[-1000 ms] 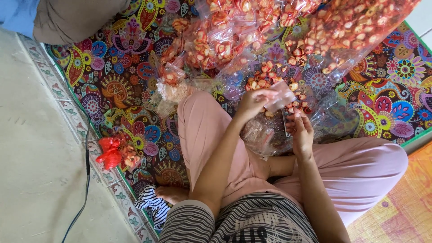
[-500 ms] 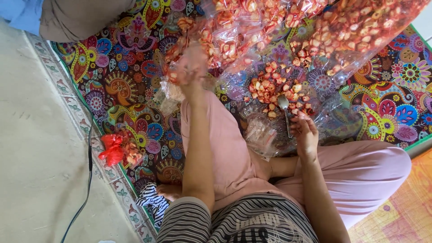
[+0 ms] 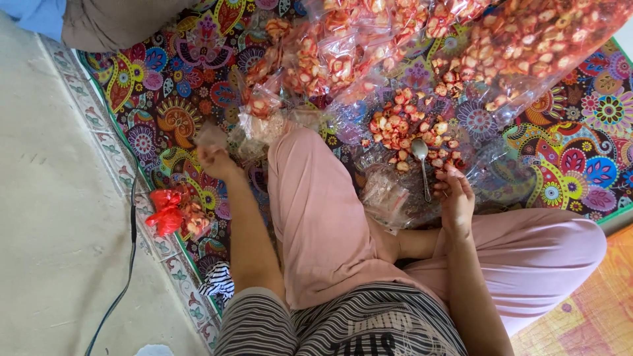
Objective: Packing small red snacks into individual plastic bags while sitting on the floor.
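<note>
Spoon [image 3: 422, 165] in the right hand [image 3: 455, 201]: the fingers pinch the lower end of its metal handle, and its long axis runs nearly straight away from the person, bowl pointing at the far edge of the patterned mat [image 3: 580, 151] and resting at the near rim of a loose heap of red and cream snack pieces [image 3: 409, 125] lying on clear plastic. Just left of that hand, against the pink trouser knee [image 3: 316, 198], lies a small clear bag [image 3: 386, 194], slack and partly filled. The left hand [image 3: 214, 158] is stretched out toward the mat's left border, fingers closed round a small filled packet [image 3: 212, 135]; motion blur makes it hard to tell how tight the hold is. Near it a cluster of filled packets [image 3: 264, 115] lies on the mat, and larger clear sacks of the same pieces [image 3: 527, 39] crowd the far edge. A red plastic bag [image 3: 165, 211] sits by the left border, beside a black cable [image 3: 132, 231] on the bare floor.
</note>
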